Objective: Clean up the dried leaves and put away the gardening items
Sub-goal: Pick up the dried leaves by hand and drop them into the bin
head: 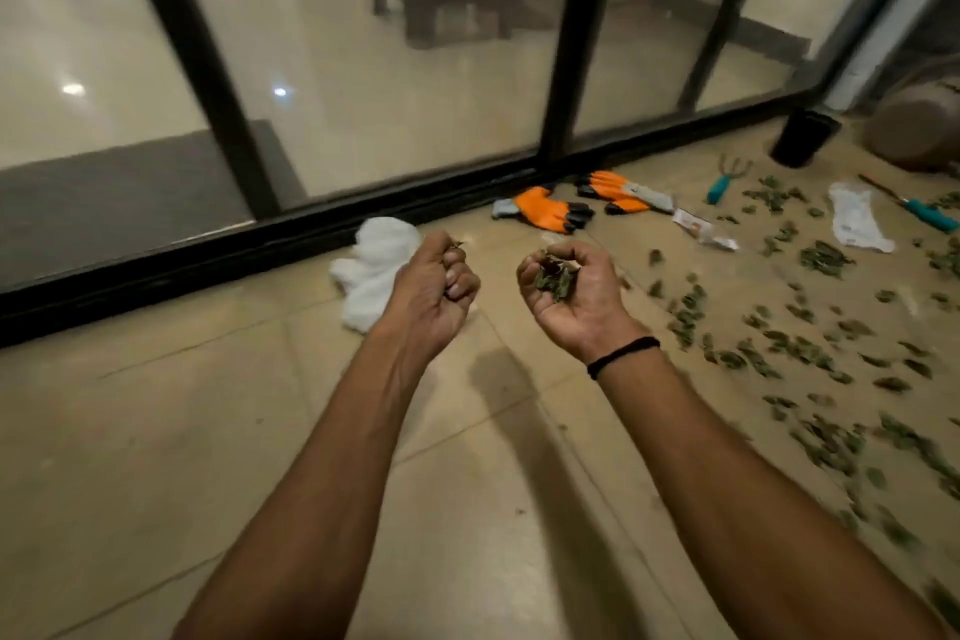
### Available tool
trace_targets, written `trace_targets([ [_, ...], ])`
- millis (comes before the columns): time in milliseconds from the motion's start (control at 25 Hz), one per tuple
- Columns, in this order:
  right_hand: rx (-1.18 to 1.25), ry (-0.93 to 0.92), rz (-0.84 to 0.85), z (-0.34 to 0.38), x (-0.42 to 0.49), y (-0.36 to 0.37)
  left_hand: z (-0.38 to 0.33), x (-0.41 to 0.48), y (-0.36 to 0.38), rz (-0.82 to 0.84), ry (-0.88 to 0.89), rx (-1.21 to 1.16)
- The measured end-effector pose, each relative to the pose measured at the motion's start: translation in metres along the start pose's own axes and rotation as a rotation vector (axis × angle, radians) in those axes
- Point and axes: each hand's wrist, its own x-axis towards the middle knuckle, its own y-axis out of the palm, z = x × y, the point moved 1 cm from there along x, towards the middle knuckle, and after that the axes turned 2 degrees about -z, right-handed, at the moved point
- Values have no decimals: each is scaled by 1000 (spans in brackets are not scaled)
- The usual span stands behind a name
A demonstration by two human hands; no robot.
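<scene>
1. Step in hand: gathering litter by hand. Both hands are raised over the tan tiled floor (249,431), close to a white crumpled bundle (371,270) that lies against the black door track.
2. Right hand (569,288): palm up, just right of the bundle. The grip is cupped half-closed round a clump of dried leaves (553,278), which are small, curled, dull green-brown and brittle-looking.
3. Left hand (434,286): over the bundle's right edge, with the grip closed to a fist. A leaf tip pokes out at the top; how much is inside is hidden.
4. The bundle is probably a plastic bag meant for the litter, though blur leaves a cloth possible.
5. Next move, as I judge it: carry both loads over the bundle's mouth and open each grip low, so the crumbs fall in and not onto the tiles. The opening may need spreading first, which would mean emptying one hand ahead of the other.
6. Left to do: scattered leaves (810,343) lie in a wide drift on the floor well right of the bundle. Many handfuls remain, so the job looks early.
7. Gardening items not yet put away, all right of the bundle:
   - A pair of orange gloves with black fingertips (550,212) lies nearest, by the track.
   - A teal-handled hand rake (727,179) lies beyond the gloves.
   - A black plastic pot (802,135) stands farthest along the track.
</scene>
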Motion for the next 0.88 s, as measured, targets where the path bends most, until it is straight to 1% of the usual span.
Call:
trace_targets([
  [120, -102, 124, 135, -66, 2, 94, -96, -44, -42, -85, 214, -56],
  [200, -213, 233, 225, -129, -2, 164, -164, -86, -79, -166, 375, -97],
  [280, -319, 320, 267, -196, -16, 225, -219, -131, -118, -286, 523, -99],
  [400, -322, 473, 359, -292, -53, 294, -294, -192, -177, -420, 706, -59],
  [480, -353, 571, 406, -345, -78, 319, -333, -225, -220, -520, 797, -108],
  [560, -466, 642, 386, -390, -95, 331, -358, -256, -265, -650, 842, -159],
  [600, -523, 664, 380, -409, -100, 337, -367, -268, -287, -714, 843, -170],
  [680, -597, 662, 421, -444, -102, 356, -383, -284, -325, -804, 816, -197],
  [800, -628, 591, 513, -487, -112, 388, -410, -294, -347, -854, 773, -258],
  [880, -597, 654, 616, -512, -118, 392, -422, -294, -353, -862, 781, -248],
])
